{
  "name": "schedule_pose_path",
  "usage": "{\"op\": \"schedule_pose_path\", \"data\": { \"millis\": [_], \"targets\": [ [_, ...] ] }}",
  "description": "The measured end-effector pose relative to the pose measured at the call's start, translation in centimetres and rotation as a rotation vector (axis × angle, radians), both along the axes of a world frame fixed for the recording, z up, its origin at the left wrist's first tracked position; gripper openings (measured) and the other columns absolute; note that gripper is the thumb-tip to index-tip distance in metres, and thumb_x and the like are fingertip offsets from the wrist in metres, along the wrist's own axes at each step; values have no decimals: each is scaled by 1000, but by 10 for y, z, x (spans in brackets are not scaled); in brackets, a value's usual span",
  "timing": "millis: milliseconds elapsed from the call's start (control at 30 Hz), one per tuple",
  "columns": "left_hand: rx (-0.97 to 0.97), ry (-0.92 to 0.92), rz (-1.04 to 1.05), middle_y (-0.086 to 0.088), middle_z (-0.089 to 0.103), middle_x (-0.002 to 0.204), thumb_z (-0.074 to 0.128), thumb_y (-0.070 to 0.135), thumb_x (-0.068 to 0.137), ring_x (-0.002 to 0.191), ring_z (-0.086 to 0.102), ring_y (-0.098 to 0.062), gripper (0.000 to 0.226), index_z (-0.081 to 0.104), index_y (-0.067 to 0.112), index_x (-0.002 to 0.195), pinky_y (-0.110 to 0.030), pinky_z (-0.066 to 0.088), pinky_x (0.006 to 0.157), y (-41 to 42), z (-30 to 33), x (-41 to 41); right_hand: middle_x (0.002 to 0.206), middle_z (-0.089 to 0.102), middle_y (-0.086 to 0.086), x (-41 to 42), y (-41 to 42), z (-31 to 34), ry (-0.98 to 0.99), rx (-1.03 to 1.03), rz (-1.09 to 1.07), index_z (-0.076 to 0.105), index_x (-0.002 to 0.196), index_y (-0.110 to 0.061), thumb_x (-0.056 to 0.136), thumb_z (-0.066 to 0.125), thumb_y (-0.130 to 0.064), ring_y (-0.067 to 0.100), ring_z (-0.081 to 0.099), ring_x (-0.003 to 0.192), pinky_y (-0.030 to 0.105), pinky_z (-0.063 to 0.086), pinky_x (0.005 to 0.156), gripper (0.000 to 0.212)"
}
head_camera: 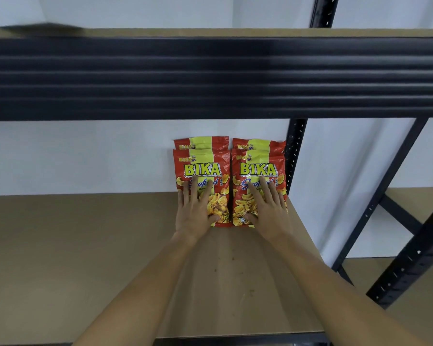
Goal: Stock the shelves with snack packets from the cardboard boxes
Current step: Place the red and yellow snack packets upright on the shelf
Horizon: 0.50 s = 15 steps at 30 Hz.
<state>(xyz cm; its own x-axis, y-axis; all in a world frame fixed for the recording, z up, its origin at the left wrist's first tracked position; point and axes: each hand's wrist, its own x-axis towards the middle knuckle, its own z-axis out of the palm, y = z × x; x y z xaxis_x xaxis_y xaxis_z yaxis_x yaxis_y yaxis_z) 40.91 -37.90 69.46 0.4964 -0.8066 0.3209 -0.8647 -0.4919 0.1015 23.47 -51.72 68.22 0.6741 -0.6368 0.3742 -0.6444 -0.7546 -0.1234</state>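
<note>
Two red and yellow BIKA seafood snack packets stand side by side at the back right of the brown shelf board (73,245), leaning against the white wall. Behind each one another packet of the same kind peeks out. My left hand (194,211) rests flat with straight fingers on the front left packet (203,168). My right hand (268,208) lies flat in the same way on the front right packet (258,168). No cardboard box is in view.
A black ribbed shelf beam (210,76) crosses the whole view above the packets. A black perforated upright (294,156) stands just right of the packets. A second rack with diagonal braces (410,245) stands to the right. The shelf board stretches bare to the left.
</note>
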Motion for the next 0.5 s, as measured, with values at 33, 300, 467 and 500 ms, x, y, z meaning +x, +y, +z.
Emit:
{"op": "schedule_pose_path", "data": {
  "millis": [33,300,467,500],
  "targets": [
    [3,0,2,-11,-15,164,63,64,83,150,-12,-38,107,-7,31,157,-50,2,122,-1,0,0,167,-10,2,0,1,1,-2,4,0,1,159,-35,94,60,-49,30,-10,153,45,4,123,89],
    [23,-15,2,-12,-10,164,65,65,81,150,-7,-38,108,-3,30,158,-51,4,121,2,7,1,167,-11,0,-3,4,9,-6,46,18,2,159,-34,95,59,-48,30,-10,153,47,4,123,87],
    [24,-3,-15,-12,-5,163,65,65,80,150,-5,-37,105,4,29,158,-52,4,121,6,14,3,168,0,4,-3,11,15,-42,54,4,12,159,-33,94,60,-42,31,-3,154,48,7,123,81],
    [24,5,-18,-12,-5,163,65,65,81,151,-5,-37,103,6,29,158,-53,5,121,8,15,2,168,2,5,-3,13,16,-49,53,1,14,159,-32,94,60,-40,31,-1,154,48,8,123,80]
  ]
}}
